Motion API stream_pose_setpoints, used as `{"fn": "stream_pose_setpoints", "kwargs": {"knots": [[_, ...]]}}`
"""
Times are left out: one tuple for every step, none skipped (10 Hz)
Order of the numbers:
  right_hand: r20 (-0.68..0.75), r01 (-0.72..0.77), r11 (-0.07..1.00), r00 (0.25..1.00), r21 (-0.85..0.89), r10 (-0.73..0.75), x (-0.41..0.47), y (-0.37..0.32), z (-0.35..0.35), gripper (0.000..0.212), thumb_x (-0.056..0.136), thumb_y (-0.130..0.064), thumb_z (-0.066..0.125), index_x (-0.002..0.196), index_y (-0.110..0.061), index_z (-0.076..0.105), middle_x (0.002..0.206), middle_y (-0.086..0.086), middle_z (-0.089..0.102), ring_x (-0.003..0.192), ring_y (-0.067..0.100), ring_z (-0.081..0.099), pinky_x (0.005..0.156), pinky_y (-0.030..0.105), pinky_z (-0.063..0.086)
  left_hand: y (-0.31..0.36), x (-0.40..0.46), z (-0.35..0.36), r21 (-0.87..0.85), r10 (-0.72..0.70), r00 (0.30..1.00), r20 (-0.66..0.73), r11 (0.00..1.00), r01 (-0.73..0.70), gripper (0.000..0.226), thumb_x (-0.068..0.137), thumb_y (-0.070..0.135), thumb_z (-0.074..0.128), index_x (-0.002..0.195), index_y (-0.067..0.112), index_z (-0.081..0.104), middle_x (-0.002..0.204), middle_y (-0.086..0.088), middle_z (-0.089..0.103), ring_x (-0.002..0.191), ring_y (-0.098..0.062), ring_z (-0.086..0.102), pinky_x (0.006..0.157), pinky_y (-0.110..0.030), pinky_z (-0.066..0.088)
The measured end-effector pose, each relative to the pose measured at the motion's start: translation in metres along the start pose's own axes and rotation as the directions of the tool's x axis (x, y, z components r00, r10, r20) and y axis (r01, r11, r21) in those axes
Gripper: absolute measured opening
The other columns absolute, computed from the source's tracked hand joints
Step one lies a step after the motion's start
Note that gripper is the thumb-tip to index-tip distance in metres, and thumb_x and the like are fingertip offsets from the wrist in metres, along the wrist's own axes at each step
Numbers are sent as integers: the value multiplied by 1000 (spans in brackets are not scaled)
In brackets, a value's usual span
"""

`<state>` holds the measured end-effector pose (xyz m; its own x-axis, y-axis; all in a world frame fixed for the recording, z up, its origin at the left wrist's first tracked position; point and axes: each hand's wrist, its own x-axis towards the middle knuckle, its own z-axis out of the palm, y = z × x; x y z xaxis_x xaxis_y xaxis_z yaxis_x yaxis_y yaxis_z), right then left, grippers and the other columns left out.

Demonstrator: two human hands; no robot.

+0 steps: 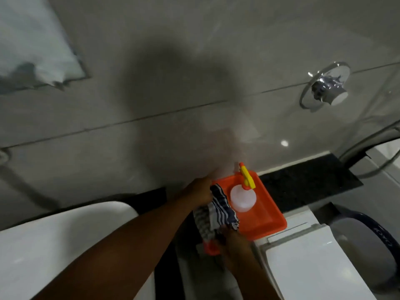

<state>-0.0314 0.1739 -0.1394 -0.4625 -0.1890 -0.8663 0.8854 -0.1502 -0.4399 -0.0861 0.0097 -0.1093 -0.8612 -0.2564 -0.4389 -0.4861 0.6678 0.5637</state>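
Observation:
An orange tray (pixel 270 215) sits on a dark counter against the tiled wall. A white spray bottle (pixel 242 199) with a yellow and orange trigger head (pixel 246 177) stands in the tray. A blue-and-white striped cloth (pixel 216 215) hangs over the tray's left edge. My left hand (pixel 200 192) grips the cloth's upper end. My right hand (pixel 232 240) grips its lower end near the tray's front corner. The fingers of both hands are partly hidden by the cloth.
A white basin (pixel 65 241) lies at the left. A white toilet tank lid (pixel 311 263) is at the lower right, beside a dark bucket rim (pixel 376 232). A chrome wall valve (pixel 326 87) and a hose (pixel 368 144) are on the right. A mirror corner (pixel 32 50) is upper left.

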Motion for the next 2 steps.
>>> {"fn": "stream_pose_setpoints", "kwargs": {"knots": [[40,-9,997,999,-72,12,33,0,4,33,99,-2,50,132,-3,52,126,21,62,101,33,63,72,43,58,-16,29,28,96,37,999,31,995,-40,21,90,34,56,106,21,60,122,-10,65,107,-28,61,97,-44,51],[21,-57,986,998,-155,61,46,3,4,42,98,-4,50,140,3,46,139,27,54,77,21,58,59,35,53,-32,36,57,232,11,996,86,972,-31,33,89,28,59,119,14,60,132,-15,61,118,-33,59,104,-50,48]]}}
